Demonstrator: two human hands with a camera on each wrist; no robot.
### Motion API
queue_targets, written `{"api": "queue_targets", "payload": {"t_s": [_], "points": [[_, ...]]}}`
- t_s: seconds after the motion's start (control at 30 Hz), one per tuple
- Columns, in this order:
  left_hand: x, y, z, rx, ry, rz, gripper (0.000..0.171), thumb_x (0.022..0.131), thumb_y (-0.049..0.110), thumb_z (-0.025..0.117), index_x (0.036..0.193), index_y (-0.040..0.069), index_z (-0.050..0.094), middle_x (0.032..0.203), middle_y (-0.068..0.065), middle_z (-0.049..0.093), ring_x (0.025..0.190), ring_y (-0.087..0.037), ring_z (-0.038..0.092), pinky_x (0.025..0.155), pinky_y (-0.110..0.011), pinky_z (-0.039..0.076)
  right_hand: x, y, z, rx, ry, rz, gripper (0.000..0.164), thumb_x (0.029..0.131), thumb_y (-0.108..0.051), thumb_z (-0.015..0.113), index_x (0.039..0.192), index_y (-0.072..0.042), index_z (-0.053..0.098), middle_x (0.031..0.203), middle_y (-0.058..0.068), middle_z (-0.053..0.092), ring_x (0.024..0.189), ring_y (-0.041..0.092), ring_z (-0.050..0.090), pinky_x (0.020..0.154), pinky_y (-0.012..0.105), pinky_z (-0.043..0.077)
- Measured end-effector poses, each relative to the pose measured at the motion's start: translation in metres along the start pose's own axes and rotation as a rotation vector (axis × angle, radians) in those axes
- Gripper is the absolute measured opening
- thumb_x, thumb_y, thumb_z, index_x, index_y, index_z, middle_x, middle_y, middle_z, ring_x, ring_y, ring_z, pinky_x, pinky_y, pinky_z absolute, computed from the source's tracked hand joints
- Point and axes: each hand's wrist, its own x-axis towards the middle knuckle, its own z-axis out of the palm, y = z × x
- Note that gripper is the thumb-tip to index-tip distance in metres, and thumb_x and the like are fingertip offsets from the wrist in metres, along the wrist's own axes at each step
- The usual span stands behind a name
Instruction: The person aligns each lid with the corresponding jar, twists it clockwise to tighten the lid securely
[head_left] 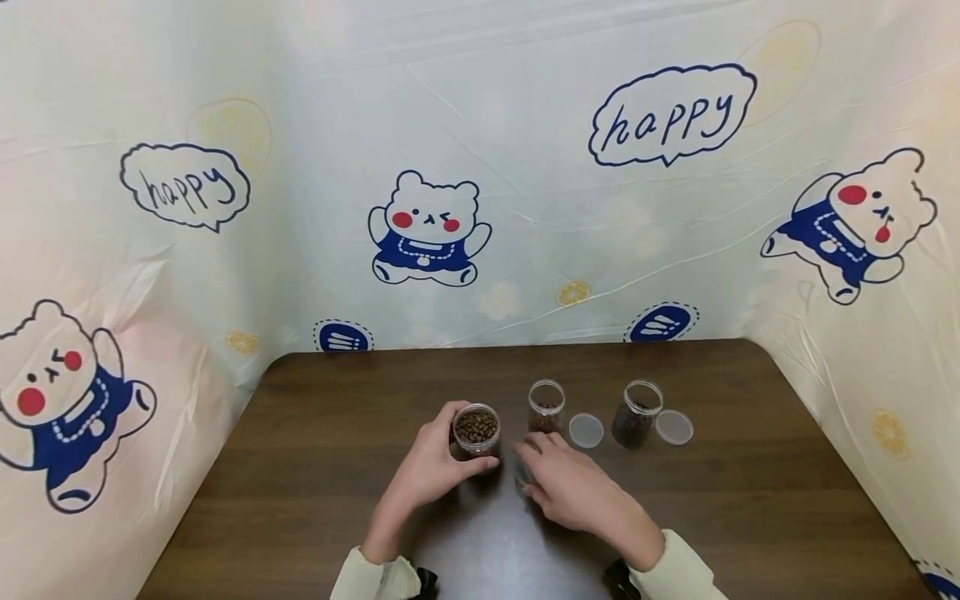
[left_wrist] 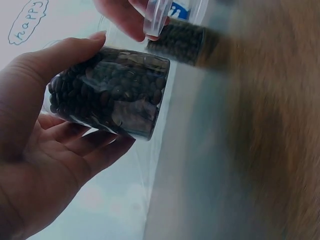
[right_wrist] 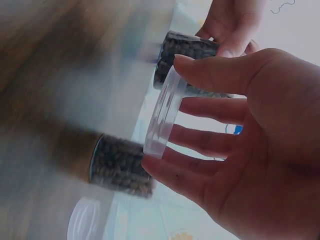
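A clear jar (head_left: 477, 427) filled nearly to the top with dark brown beans stands lidless, left of the table's middle. My left hand (head_left: 427, 467) grips it, thumb on one side and fingers round the other; the left wrist view shows this jar (left_wrist: 112, 90) closely. My right hand (head_left: 566, 483) is just right of it, in front of a second jar. Between thumb and fingertips it pinches a clear plastic lid (right_wrist: 165, 112), held on edge, apart from the gripped jar. In the head view the right hand mostly hides this lid.
Behind my right hand stands the second open jar (head_left: 546, 408), partly filled with beans, with a lid (head_left: 587, 431) lying to its right. Farther right is a third open jar (head_left: 636, 417) with dark contents, beside another lid (head_left: 674, 427). A printed cloth (head_left: 525, 250) borders the brown table (head_left: 315, 467).
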Motion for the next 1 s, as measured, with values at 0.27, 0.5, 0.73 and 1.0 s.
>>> {"api": "queue_targets", "payload": {"t_s": [0.27, 0.5, 0.73, 1.0], "points": [[-0.002, 0.005, 0.019, -0.007, -0.065, 0.059, 0.076, 0.082, 0.040, 0.092, 0.142, 0.019, 0.051, 0.129, 0.002, 0.070, 0.118, -0.016, 0.068, 0.100, -0.042, 0.055, -0.023, 0.014, 0.000, 0.030, 0.001, 0.043, 0.051, 0.093, -0.025, 0.081, 0.137, -0.005, 0.064, 0.131, 0.012, 0.066, 0.118, 0.030, 0.064, 0.091, 0.048, 0.059], [-0.005, 0.007, 0.035, 0.002, -0.086, 0.088, 0.077, 0.081, 0.040, 0.092, 0.141, 0.018, 0.051, 0.128, 0.003, 0.070, 0.117, -0.015, 0.068, 0.100, -0.038, 0.055, -0.035, 0.028, 0.003, 0.027, 0.007, 0.055, 0.050, 0.090, -0.023, 0.083, 0.133, -0.004, 0.066, 0.127, 0.013, 0.068, 0.119, 0.033, 0.065, 0.095, 0.050, 0.058], [-0.008, 0.009, 0.048, -0.005, -0.118, 0.088, 0.077, 0.080, 0.038, 0.093, 0.142, 0.020, 0.050, 0.129, 0.004, 0.070, 0.117, -0.015, 0.068, 0.100, -0.037, 0.055, -0.049, 0.037, 0.008, 0.013, -0.015, 0.075, 0.054, 0.082, -0.020, 0.088, 0.130, -0.005, 0.066, 0.120, 0.010, 0.068, 0.111, 0.030, 0.066, 0.089, 0.049, 0.058], [-0.010, 0.012, 0.060, -0.007, -0.115, 0.111, 0.075, 0.079, 0.037, 0.094, 0.138, 0.021, 0.051, 0.126, 0.003, 0.071, 0.115, -0.015, 0.068, 0.100, -0.036, 0.055, -0.056, 0.049, 0.010, 0.086, -0.061, 0.145, 0.057, 0.081, -0.020, 0.088, 0.131, -0.003, 0.066, 0.127, 0.014, 0.069, 0.118, 0.038, 0.066, 0.094, 0.056, 0.057]]}}
